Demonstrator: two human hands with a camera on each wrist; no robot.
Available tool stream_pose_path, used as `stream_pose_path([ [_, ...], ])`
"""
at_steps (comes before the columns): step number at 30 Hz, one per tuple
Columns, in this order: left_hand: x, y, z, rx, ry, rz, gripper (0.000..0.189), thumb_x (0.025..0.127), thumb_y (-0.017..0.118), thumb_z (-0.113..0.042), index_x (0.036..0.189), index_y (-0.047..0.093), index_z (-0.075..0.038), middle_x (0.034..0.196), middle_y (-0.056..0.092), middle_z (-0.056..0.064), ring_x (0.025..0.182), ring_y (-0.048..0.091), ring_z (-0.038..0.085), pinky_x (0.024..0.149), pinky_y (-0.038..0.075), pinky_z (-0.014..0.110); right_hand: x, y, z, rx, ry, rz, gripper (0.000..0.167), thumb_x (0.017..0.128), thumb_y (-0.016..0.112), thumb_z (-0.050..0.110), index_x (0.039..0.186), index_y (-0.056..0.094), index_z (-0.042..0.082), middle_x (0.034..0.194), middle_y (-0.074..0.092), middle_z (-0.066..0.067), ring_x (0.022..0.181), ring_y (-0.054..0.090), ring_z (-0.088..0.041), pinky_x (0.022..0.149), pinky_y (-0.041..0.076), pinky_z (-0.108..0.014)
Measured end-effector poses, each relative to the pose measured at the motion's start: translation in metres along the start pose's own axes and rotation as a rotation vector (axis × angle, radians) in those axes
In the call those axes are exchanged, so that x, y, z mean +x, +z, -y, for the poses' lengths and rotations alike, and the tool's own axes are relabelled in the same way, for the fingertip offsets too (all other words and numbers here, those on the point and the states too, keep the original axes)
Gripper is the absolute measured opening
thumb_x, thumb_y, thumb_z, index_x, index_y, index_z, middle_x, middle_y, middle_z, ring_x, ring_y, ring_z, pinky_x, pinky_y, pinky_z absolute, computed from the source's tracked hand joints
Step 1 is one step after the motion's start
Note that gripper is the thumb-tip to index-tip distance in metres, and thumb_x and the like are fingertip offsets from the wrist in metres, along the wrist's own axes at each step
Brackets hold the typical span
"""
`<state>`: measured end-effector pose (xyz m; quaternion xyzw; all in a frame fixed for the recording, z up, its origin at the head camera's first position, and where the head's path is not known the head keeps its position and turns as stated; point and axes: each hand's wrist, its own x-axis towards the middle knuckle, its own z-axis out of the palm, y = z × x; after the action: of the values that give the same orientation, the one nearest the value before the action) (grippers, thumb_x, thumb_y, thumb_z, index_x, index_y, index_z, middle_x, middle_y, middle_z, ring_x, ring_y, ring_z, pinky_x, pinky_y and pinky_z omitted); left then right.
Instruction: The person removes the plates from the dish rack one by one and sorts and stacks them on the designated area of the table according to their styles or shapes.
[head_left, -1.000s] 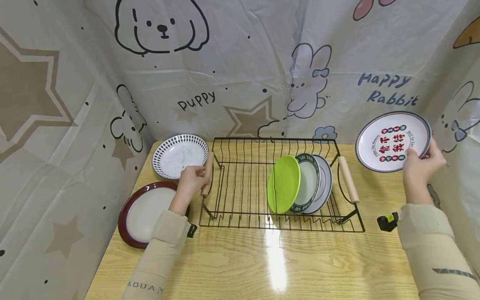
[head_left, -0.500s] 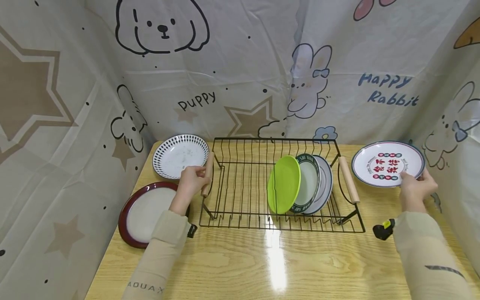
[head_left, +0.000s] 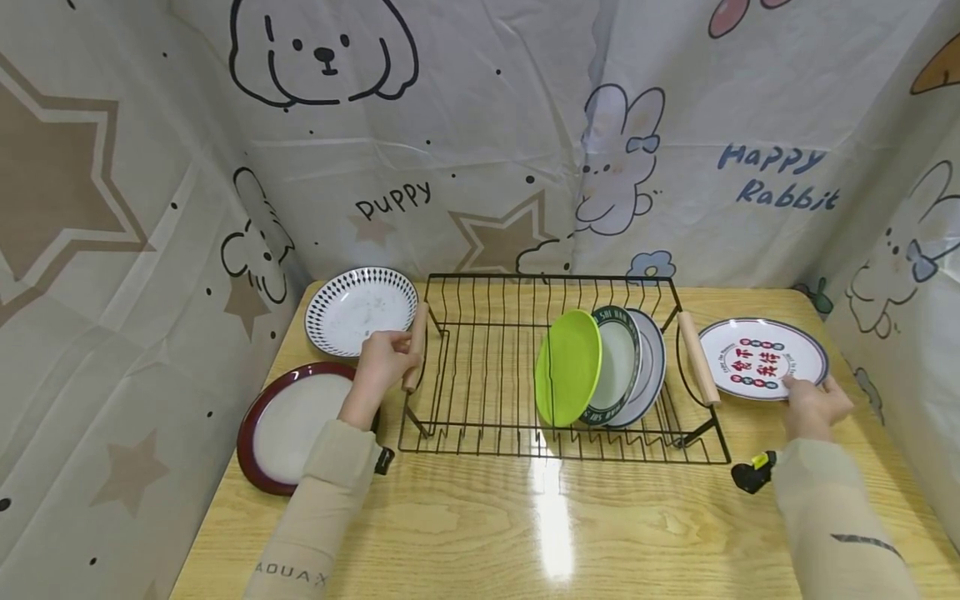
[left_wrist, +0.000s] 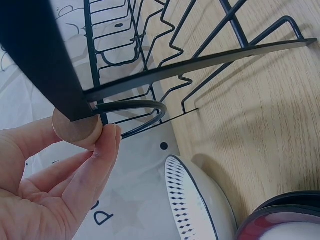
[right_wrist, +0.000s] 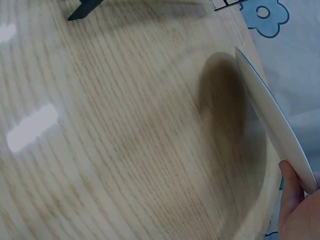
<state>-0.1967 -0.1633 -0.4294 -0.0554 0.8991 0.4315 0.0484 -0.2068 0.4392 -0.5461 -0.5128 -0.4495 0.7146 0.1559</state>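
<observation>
At the rack's left end, my left hand (head_left: 385, 367) grips the wooden handle (left_wrist: 75, 129) of a black wire dish rack (head_left: 487, 375). My right hand (head_left: 817, 406) pinches the near right rim of a white plate (head_left: 806, 354) with red Chinese characters. In the right wrist view this plate (right_wrist: 274, 117) is seen edge-on, apart from the tabletop and above its shadow. Standing in the rack's right half are a lime green plate (head_left: 567, 368), a green-rimmed plate (head_left: 617, 362) and a white plate with a dark edge (head_left: 652, 371).
Left of the rack lie a white bowl with a black diamond rim (head_left: 360, 312) and a plate with a maroon rim (head_left: 292, 433). A printed cloth (head_left: 495, 125) hangs behind and at both sides of the wooden table (head_left: 450, 533).
My right hand has lowered the red-lettered plate and brought it slightly left, tipping it flatter. The left hand stays on the rack's handle.
</observation>
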Motion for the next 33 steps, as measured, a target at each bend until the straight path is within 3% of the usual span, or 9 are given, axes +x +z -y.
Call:
stream_pose_path([
  [4, 0.001, 0.000, 0.001, 0.000, 0.001, 0.000, 0.040, 0.080, 0.063, -0.002, 0.118, 0.056, 0.009, 0.099, 0.063, 0.024, 0.087, 0.062, 0.031, 0.065, 0.053, 0.030, -0.029, 0.003, 0.004, 0.073, 0.028, -0.002, 0.087, 0.072, 0.063, -0.018, 0.139, 0.034, 0.031, 0.146, 0.025, 0.008, 0.112, 0.049, -0.001, 0.076, 0.046, -0.010],
  [8, 0.001, 0.000, 0.001, -0.006, -0.005, 0.002, 0.040, 0.080, 0.063, -0.002, 0.118, 0.056, 0.009, 0.099, 0.063, 0.024, 0.086, 0.062, 0.031, 0.066, 0.053, 0.030, -0.036, 0.003, 0.002, 0.071, 0.008, -0.019, 0.080, 0.076, 0.059, -0.017, 0.137, 0.038, 0.029, 0.146, 0.026, 0.010, 0.120, 0.042, -0.001, 0.078, 0.044, -0.009],
  [13, 0.001, 0.000, 0.001, -0.001, -0.007, -0.001, 0.040, 0.080, 0.063, -0.002, 0.118, 0.057, 0.008, 0.099, 0.063, 0.024, 0.087, 0.061, 0.030, 0.066, 0.053, 0.030, -0.026, 0.001, -0.004, 0.052, 0.028, -0.060, 0.077, 0.073, 0.063, -0.017, 0.136, 0.043, 0.023, 0.144, 0.032, 0.007, 0.117, 0.044, -0.002, 0.074, 0.046, -0.008],
  [17, 0.001, 0.001, 0.001, -0.006, -0.013, 0.000, 0.040, 0.080, 0.063, -0.002, 0.118, 0.057, 0.008, 0.100, 0.063, 0.024, 0.088, 0.061, 0.030, 0.066, 0.053, 0.030, -0.004, -0.001, -0.013, 0.011, 0.016, -0.064, 0.077, 0.071, 0.067, -0.014, 0.136, 0.043, 0.017, 0.141, 0.036, 0.006, 0.115, 0.046, -0.002, 0.073, 0.046, -0.008],
  [23, 0.001, 0.001, 0.001, -0.009, -0.018, -0.002, 0.040, 0.080, 0.062, -0.002, 0.119, 0.057, 0.008, 0.100, 0.063, 0.023, 0.087, 0.062, 0.030, 0.065, 0.053, 0.029, 0.027, -0.007, -0.028, -0.015, -0.008, -0.042, 0.081, 0.072, 0.069, -0.007, 0.140, 0.035, 0.021, 0.143, 0.032, 0.008, 0.119, 0.043, -0.003, 0.077, 0.045, -0.009],
  [29, 0.001, 0.001, 0.002, -0.009, -0.008, -0.004, 0.040, 0.080, 0.062, -0.002, 0.119, 0.057, 0.007, 0.099, 0.063, 0.024, 0.087, 0.062, 0.030, 0.064, 0.053, 0.029, 0.013, -0.008, -0.027, 0.027, 0.068, -0.042, 0.084, 0.073, 0.066, -0.011, 0.141, 0.033, 0.026, 0.138, 0.038, 0.009, 0.108, 0.049, -0.002, 0.073, 0.049, -0.014],
  [33, 0.001, 0.001, 0.002, -0.003, -0.002, -0.008, 0.040, 0.080, 0.062, -0.002, 0.119, 0.057, 0.007, 0.099, 0.063, 0.024, 0.086, 0.062, 0.030, 0.065, 0.053, 0.030, -0.003, -0.006, -0.024, 0.046, 0.102, -0.058, 0.082, 0.074, 0.065, -0.012, 0.141, 0.034, 0.024, 0.138, 0.040, 0.007, 0.111, 0.049, -0.004, 0.076, 0.048, -0.015],
])
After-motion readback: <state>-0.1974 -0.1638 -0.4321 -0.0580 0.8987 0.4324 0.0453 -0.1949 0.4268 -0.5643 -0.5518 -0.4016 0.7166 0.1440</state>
